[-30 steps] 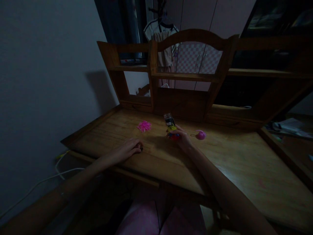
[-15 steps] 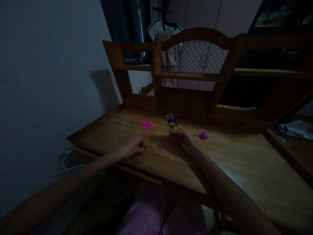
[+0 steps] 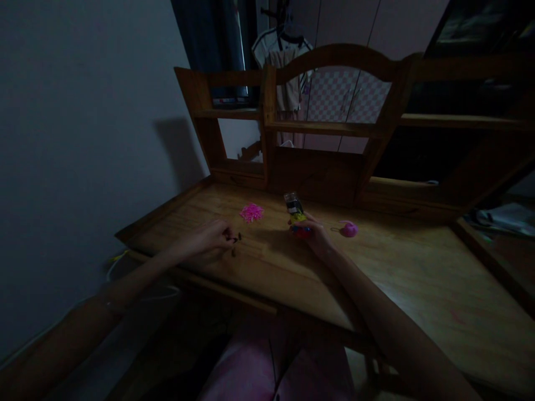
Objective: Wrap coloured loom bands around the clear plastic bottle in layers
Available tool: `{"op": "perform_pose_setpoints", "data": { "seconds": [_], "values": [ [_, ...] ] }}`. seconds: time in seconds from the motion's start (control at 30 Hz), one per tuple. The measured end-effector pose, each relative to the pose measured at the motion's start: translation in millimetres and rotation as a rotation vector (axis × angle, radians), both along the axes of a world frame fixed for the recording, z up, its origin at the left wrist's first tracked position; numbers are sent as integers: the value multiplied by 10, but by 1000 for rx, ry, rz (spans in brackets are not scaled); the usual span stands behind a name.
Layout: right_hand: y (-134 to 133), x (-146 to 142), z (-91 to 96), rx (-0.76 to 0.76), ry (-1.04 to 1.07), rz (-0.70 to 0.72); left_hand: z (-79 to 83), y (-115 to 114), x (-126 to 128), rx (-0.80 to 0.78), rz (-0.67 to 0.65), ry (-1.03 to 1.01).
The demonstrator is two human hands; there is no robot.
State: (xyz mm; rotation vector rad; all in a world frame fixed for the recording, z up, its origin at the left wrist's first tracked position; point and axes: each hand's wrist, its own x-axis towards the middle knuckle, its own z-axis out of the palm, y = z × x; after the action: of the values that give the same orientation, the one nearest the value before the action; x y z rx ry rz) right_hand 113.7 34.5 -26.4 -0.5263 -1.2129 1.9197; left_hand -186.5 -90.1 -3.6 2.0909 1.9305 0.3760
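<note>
My right hand (image 3: 314, 233) grips a clear bottle (image 3: 295, 209) that leans over the desk. Black, yellow, blue and red show in bands inside it. To the left, my left hand (image 3: 219, 234) is low over the desk top, its fingertips pinched on a small dark piece (image 3: 234, 240). Other small dark pieces (image 3: 233, 252) lie beside those fingertips, too small to name. Beyond the left hand is a loose pile of small bright pink pieces (image 3: 251, 212). A round pink cap (image 3: 350, 229) with a thin loop rests right of the bottle.
The wooden desk (image 3: 418, 267) has a raised shelf unit (image 3: 321, 129) along its back. A wall (image 3: 92, 111) rises at the left, and white cables (image 3: 156, 295) hang below the desk's left front. Papers (image 3: 510, 225) lie at the far right.
My left hand has shifted left and slightly away from me. Dark pieces now show on the desk by its fingertips. The right hand and the bottle have stayed in place.
</note>
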Motion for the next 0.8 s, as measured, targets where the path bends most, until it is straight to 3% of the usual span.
{"op": "perform_pose_setpoints", "data": {
  "seconds": [0.1, 0.33, 0.53, 0.63, 0.8],
  "values": [
    [-10, 5, 3, -1, -8, 3, -34, -72, -51, 67, -66, 85],
    [-7, 3, -2, 14, -25, 13, -99, -88, 58, 96, -392, 122],
    [-11, 6, 2, 2, -31, 10, 97, -70, 41, -8, -505, -65],
    [-2, 5, -15, 12, -24, 11, 193, -83, 32, -20, -496, -135],
    [-1, -2, -17, 1, -21, 17, 271, -119, 44, -45, -501, -72]
  ]
}}
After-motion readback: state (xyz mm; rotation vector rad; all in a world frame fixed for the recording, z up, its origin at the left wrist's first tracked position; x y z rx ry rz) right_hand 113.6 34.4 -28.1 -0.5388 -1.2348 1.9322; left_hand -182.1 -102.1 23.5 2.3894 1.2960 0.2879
